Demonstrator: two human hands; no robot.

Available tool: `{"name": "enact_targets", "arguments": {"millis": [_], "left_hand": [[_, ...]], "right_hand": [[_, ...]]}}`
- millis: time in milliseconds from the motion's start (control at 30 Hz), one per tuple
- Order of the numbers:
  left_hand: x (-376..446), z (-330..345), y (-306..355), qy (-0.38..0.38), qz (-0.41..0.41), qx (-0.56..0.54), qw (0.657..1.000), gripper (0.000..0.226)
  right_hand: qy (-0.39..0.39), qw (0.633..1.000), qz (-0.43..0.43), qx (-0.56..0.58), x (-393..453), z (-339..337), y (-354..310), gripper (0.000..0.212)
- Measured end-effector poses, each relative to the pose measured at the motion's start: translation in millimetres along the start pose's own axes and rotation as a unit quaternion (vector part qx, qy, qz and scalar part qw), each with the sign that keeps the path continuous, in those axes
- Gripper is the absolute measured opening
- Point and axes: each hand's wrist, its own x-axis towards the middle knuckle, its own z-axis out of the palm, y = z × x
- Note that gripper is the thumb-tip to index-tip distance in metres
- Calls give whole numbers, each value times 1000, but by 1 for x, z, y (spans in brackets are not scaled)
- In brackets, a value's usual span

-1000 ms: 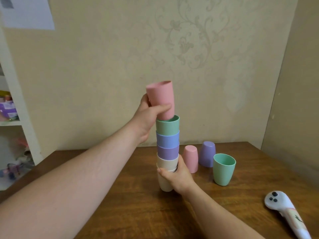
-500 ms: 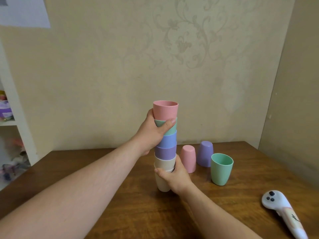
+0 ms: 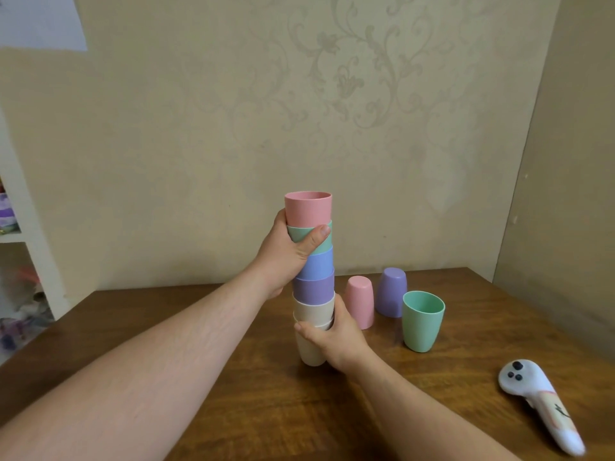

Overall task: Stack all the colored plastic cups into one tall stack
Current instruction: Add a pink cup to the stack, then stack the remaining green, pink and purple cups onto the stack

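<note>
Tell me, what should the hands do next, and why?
Probably the left hand lets go of the stack, since the pink cup looks seated on top, and reaches for a loose cup; three still stand apart, the upright green cup being handiest.

White handheld controller [image 3: 539, 405] on wooden table [image 3: 266, 410], patterned wallpaper [image 3: 332, 78]
</note>
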Motion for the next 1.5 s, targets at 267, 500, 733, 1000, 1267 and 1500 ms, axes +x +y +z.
{"name": "enact_targets", "arguments": {"millis": [267,500,733,1000,1267,1500], "left_hand": [[-6,1,-8,6,11,4,1000,68],[-55,8,-88,-31,-90,24,995,81],[-60,16,-107,8,-73,4,997,71],[-60,20,-115,31,-78,-3,996,65],[-61,19,-115,24,-79,1,997,69],[-62,19,-114,26,-92,9,995,71]], "right_hand": [[-15,999,-6,-45,1,-4,-1,67],[-24,997,-21,-70,2,0,4,74],[-110,946,-74,-295,-8,-58,-11,65],[100,855,89,-501,10,-147,-43,82],[89,911,123,-384,-4,-133,-6,83],[111,967,169,-154,-7,-121,6,129]]}}
